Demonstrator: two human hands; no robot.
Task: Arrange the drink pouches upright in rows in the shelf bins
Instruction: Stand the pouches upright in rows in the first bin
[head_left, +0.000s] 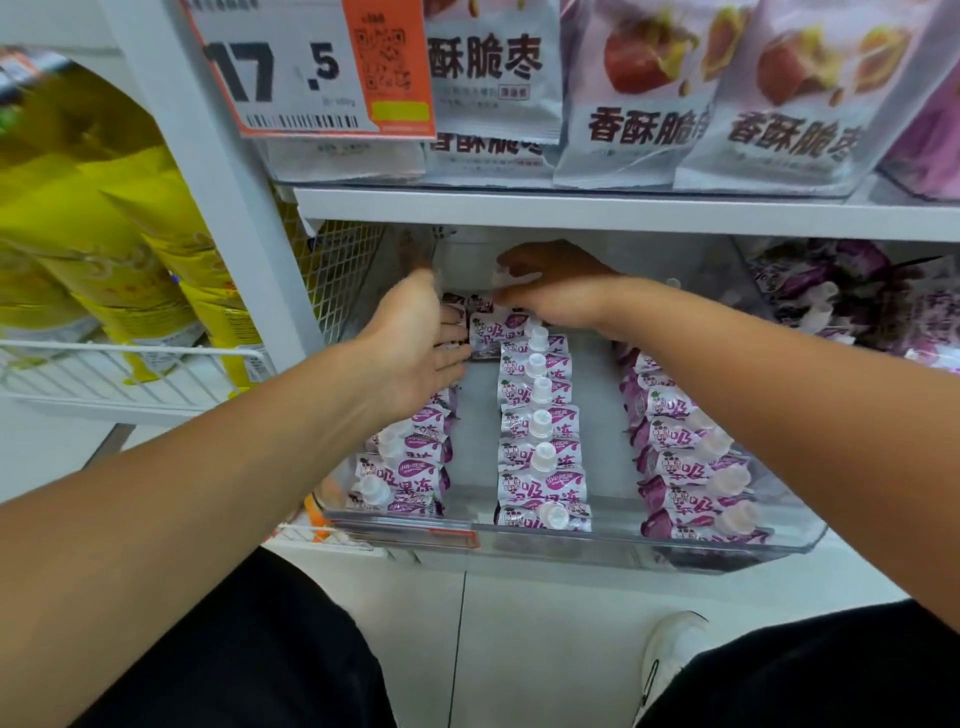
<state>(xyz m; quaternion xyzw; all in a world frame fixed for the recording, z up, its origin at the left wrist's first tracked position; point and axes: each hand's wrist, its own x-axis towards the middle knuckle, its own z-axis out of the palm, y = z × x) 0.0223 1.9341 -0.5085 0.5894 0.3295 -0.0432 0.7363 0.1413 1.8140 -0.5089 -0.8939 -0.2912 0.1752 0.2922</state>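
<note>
Three rows of purple drink pouches (540, 457) stand in a clear shelf bin (623, 551), caps up so the labels face the aisle. Deep at the back, the right hand (556, 296) pinches a pouch (511, 283) by its top, apparently setting it at the head of the middle row, while the left hand (415, 343), fingers spread and gripping nothing, braces neighbouring pouches against toppling.

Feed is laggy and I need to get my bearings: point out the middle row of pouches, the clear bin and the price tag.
middle row of pouches (540, 431), head view, cap of a mid-row pouch.
clear bin (649, 545), head view, front wall.
price tag (291, 67), head view, white printed area.
</note>
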